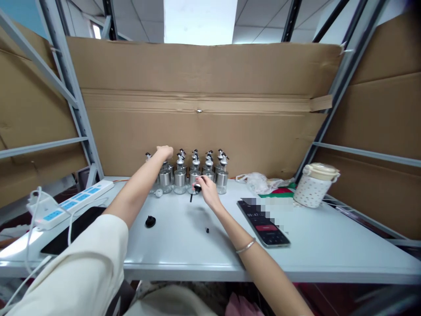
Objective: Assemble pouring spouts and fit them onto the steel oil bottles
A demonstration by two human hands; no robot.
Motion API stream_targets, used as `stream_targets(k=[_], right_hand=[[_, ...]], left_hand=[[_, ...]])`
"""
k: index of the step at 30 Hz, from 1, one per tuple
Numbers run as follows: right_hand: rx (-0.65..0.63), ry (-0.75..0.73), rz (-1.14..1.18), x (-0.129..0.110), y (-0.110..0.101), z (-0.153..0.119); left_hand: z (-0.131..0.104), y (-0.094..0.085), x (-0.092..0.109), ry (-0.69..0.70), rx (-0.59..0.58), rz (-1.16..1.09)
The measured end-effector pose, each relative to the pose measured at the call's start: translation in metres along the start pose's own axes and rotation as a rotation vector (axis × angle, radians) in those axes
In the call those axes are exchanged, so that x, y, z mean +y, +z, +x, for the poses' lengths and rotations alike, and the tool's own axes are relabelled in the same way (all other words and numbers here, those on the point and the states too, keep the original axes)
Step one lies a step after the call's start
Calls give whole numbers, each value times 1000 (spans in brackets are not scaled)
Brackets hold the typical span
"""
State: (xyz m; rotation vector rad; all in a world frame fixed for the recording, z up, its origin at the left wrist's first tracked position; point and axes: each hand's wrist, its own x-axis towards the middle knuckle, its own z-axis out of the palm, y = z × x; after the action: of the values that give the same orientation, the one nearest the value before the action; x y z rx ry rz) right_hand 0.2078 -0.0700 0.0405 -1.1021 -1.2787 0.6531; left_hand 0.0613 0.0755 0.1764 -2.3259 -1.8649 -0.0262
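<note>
Several glass bottles (180, 179) with silver bands and pump tops stand in rows at the back of the white table. My left hand (165, 152) reaches over the left end of the rows, at the top of a bottle; its fingers are hidden from view. In front of the bottles, my right hand (206, 188) pinches a small black pump part (197, 188), with a thin dark tube (191, 198) beneath it. A black round cap (150, 221) and a tiny black piece (207, 230) lie on the table. A small clear round piece (158, 192) rests by the bottles.
A phone (266, 226) lies right of my right arm. Behind it are a crumpled plastic bag (259, 182) and a lidded dotted container (311, 191). At the left are a power strip (79, 202), cables and a black tablet (79, 230). Cardboard (197, 70) walls the back.
</note>
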Motion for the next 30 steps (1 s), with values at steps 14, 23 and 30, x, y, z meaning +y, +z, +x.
stream_targets(k=[14,23,30], right_hand=[[217,-201,59,-24,-14,6],[133,-345,106,-58,-12,-9],[70,-493,109,-76,-7,-25]], left_hand=[[-24,-73,-18,133,617,-352],[-128,10,-1,537,656,-1157],[-186,80,20,602,356,-1333]])
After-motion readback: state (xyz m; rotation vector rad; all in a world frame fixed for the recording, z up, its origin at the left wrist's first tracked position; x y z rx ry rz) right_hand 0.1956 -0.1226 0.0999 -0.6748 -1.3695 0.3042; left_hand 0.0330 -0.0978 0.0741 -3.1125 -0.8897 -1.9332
